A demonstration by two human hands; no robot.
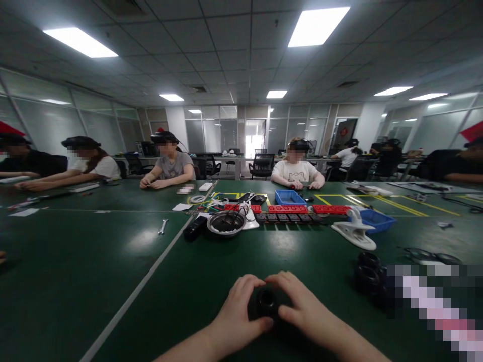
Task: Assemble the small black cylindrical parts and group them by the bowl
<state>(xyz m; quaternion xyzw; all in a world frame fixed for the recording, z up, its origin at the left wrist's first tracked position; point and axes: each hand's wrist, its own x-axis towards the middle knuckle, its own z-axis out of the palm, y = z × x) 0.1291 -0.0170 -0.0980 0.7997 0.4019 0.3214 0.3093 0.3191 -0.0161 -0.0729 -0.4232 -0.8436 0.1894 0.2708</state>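
Low in the view, a short black hollow cylinder (266, 300) with a round hole in its top stands on the green table (181, 306). My left hand (241, 306) curves around its left side, thumb against the near edge and fingertips at the far side. From the right, my right hand (302, 306) closes around the same piece, index fingertips reaching over its far edge and thumb by its right side. The fingertips of both hands almost meet behind it. Its underside is hidden. Several similar black cylinders (368, 278) are grouped at the right.
Farther off are a round metal dish (226, 232), a black handheld device (195, 228), a wrench (163, 226), a white clip stand (354, 235), blue bins (290, 197) and red strips (287, 209). Glasses (433, 255) lie at right. Several people sit around the table.
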